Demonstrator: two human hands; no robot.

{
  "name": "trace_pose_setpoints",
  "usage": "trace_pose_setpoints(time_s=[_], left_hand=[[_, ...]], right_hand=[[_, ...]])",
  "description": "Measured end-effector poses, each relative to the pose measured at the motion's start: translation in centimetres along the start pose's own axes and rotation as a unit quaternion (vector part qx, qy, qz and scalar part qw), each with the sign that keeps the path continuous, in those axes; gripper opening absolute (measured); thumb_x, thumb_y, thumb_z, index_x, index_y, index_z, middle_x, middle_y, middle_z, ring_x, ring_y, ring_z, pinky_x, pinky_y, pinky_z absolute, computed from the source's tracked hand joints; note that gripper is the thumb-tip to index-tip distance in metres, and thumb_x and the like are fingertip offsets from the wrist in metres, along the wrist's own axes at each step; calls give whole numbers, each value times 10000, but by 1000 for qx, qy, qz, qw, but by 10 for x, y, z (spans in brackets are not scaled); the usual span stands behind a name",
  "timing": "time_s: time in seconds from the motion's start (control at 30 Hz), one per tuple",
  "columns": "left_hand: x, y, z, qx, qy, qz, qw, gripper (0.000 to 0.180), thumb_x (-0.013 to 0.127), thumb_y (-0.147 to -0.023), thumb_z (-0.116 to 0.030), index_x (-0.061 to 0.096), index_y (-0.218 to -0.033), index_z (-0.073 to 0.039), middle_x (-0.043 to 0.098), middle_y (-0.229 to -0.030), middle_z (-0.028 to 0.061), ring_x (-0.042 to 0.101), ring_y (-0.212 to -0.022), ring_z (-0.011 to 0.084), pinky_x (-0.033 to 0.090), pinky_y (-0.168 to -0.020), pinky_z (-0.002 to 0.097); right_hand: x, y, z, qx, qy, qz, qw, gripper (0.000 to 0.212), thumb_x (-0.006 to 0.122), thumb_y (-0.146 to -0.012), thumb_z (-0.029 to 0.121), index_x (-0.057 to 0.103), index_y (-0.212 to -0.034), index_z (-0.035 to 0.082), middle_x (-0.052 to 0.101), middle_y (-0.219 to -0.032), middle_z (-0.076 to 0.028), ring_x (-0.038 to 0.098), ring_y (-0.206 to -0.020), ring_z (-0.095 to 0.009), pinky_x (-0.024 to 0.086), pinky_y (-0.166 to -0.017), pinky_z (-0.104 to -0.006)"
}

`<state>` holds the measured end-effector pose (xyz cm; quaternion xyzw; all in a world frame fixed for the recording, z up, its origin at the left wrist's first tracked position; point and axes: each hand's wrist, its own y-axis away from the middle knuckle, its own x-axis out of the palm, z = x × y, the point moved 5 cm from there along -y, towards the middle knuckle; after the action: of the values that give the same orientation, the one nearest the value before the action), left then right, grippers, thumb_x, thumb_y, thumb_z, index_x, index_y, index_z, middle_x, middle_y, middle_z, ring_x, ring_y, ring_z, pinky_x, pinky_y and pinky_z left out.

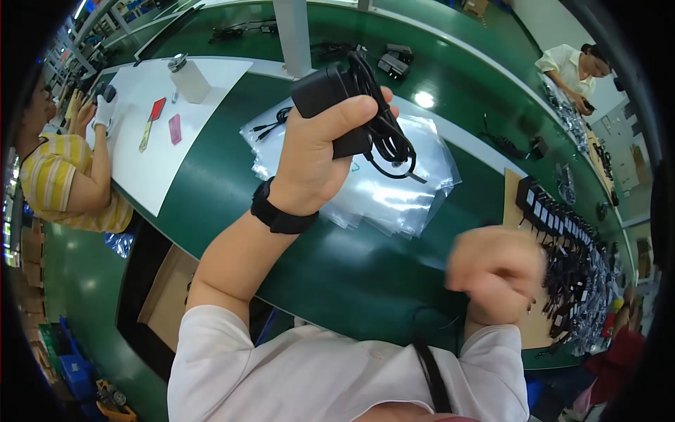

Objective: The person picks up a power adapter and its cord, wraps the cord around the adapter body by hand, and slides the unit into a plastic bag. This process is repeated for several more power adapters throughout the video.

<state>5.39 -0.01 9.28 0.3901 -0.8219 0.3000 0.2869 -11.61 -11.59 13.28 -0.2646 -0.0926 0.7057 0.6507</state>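
Observation:
My left hand point(320, 144), with a black band on its wrist, is closed round a black power adapter point(325, 91). The adapter's black cable point(387, 130) is looped into a bundle and pressed against it, one end hanging free. Under that hand, clear plastic bags point(394, 204) lie in a flat, overlapping pile on the green table. Another black cable point(271, 126) rests by the pile's left side. My right hand point(498, 271) is bent inward over the table's right part, smeared by motion; whether anything is in its fingers cannot be made out.
To the right, a row of black adapters point(555, 211) and many bundled cables point(580, 281) cover a cardboard sheet point(512, 204). A grey post point(292, 35) rises at the far edge. On the left, a person point(63, 176) sits by a white sheet point(133, 169) bearing a bottle point(190, 81).

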Motion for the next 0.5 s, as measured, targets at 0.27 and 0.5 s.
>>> trace_pose_setpoints(time_s=[0.27, 0.5], left_hand=[[11, -1, 12, -67, -11, 80, 994, 298, 623, -719, -1, 541, -1004, 35, 621, -899, 111, 617, -819, 199, 511, -735, 316], [-7, -1, 56, -129, -129, 1, 983, 257, 692, -703, -53, 581, -924, 18, 607, -804, 38, 564, -691, 85, 475, -642, 222]], right_hand=[[13, -27, -112, 289, -395, -206, 847, 450, 364, -941, 339, 448, -1173, -37, 605, -949, -127, 612, -785, -202, 495, -735, -323], [-3, -27, -136, 247, -166, -205, 932, 211, 461, -898, 121, 568, -1017, -17, 589, -829, 6, 509, -660, -22, 370, -552, -139]])
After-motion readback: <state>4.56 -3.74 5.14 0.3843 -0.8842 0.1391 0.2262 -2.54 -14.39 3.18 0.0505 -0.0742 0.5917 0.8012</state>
